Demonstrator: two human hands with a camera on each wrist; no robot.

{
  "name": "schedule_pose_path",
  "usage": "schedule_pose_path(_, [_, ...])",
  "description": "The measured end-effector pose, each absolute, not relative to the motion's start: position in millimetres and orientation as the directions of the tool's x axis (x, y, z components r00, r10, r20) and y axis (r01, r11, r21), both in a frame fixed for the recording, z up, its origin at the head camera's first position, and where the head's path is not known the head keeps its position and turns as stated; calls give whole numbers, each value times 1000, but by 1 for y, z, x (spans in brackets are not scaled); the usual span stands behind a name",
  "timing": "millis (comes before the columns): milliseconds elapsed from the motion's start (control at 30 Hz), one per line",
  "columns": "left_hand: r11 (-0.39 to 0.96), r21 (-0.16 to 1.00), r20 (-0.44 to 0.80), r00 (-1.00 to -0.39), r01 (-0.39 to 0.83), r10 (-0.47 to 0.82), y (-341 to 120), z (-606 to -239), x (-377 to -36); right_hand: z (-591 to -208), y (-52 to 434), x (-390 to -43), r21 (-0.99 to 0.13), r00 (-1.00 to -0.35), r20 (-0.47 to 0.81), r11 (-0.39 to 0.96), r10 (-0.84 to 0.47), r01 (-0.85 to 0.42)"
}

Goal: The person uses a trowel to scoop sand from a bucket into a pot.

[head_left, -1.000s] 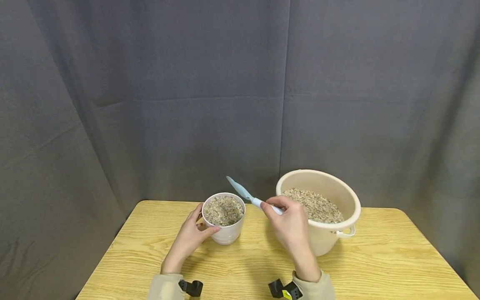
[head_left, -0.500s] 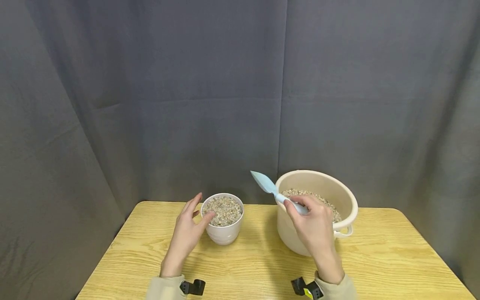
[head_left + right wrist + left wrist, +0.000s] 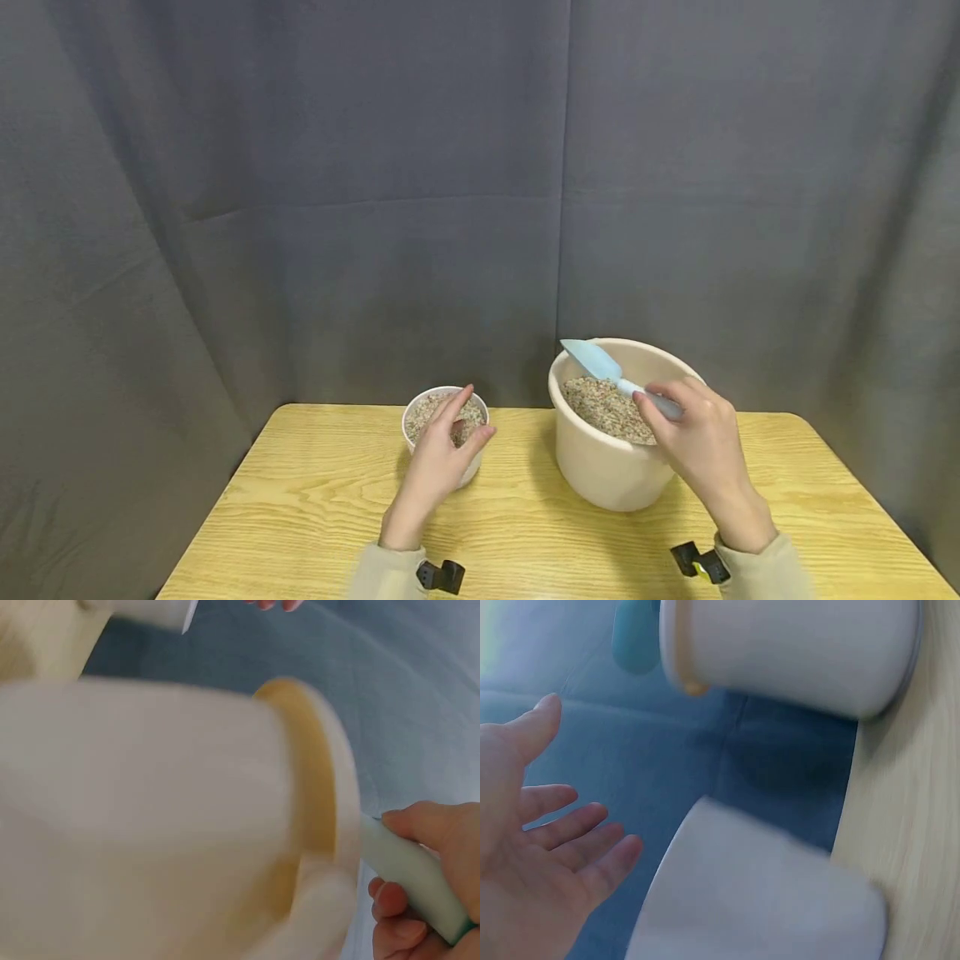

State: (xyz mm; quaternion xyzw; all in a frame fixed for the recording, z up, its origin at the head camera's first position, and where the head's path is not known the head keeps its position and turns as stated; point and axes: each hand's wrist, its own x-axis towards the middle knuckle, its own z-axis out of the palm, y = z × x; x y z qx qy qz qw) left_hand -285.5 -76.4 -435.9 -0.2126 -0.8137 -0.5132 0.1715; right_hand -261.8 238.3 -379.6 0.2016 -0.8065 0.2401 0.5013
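My right hand [image 3: 693, 429] grips the handle of a light blue trowel [image 3: 592, 360], its blade over the large cream bucket [image 3: 600, 467]. Speckled grit [image 3: 603, 408] lies inside the bucket. In the right wrist view, thumb and fingers wrap the pale trowel handle [image 3: 412, 874] beside the bucket's rim. My left hand [image 3: 435, 458] passes above the small white pot [image 3: 471, 475], its fingers spread and holding nothing. Similar grit [image 3: 422, 412] fills that pot, partly hidden by the hand. The left wrist view shows the open palm [image 3: 547, 877] apart from the white pot [image 3: 757, 892].
Both containers stand on a wood-grain table [image 3: 300, 492], the pot left of the bucket. Behind and around the table hangs a dark grey curtain [image 3: 420, 208]. A black wrist camera [image 3: 441, 575] is strapped at the left sleeve, another camera [image 3: 699, 562] at the right.
My left hand has let go of the pot's side and moved right, over it. My right hand has carried the trowel rightward from near the pot to above the bucket.
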Motion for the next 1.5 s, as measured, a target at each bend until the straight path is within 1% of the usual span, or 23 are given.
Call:
schedule_pose_path(133, [370, 766, 467, -851, 525, 240, -56, -439, -287, -374, 254, -265, -114, -431, 887, 826, -167, -553])
schedule_pose_path(300, [324, 795, 430, -853, 513, 295, -34, -443, -291, -368, 274, -273, -35, -454, 850, 831, -268, -555])
schedule_pose_path(467, [273, 813, 429, -845, 515, 319, -16, -447, -298, -365, 291, -283, 50, -450, 806, 801, -385, -597])
schedule_pose_path(567, [254, 827, 418, -851, 501, 319, -9, -448, -301, -366, 299, -287, 98, -441, 775, 777, -451, -622])
schedule_pose_path(633, [243, 836, 412, -855, 492, 314, -5, -449, -303, -367, 304, -289, 120, -439, 757, 763, -484, -635])
schedule_pose_path(700, [238, 837, 412, -854, 492, 318, -3, -449, -304, -367, 308, -292, 126, -453, 730, 752, -511, -647])
schedule_pose_path(767, [229, 834, 421, -847, 502, 326, 0, -449, -307, -365, 312, -294, 121, -482, 697, 750, -530, -650])
schedule_pose_path(833, [220, 827, 434, -836, 518, 336, 4, -449, -309, -363, 316, -295, 103, -531, 655, 760, -538, -642])
schedule_pose_path(933, [206, 832, 433, -836, 514, 337, 9, -450, -312, -359, 322, -297, 85, -595, 593, 777, -542, -624])
schedule_pose_path(1067, [171, 850, 424, -840, 498, 339, 14, -452, -315, -356, 329, -300, 86, -630, 541, 781, -558, -619])
schedule_pose_path(1133, [150, 856, 427, -839, 496, 337, 15, -453, -315, -353, 331, -302, 69, -660, 506, 789, -556, -611])
schedule_pose_path(1200, [136, 860, 430, -842, 492, 325, 15, -454, -316, -348, 330, -303, 31, -712, 447, 804, -542, -593])
schedule_pose_path(1333, [124, 863, 437, -846, 490, 304, 15, -456, -315, -335, 325, -302, -47, -828, 289, 857, -480, -513])
schedule_pose_path(1400, [123, 860, 443, -843, 496, 305, 15, -456, -314, -330, 323, -301, -64, -861, 231, 876, -453, -477])
schedule_pose_path(1500, [119, 857, 445, -838, 501, 316, 17, -455, -313, -323, 322, -299, -67, -877, 196, 886, -439, -458])
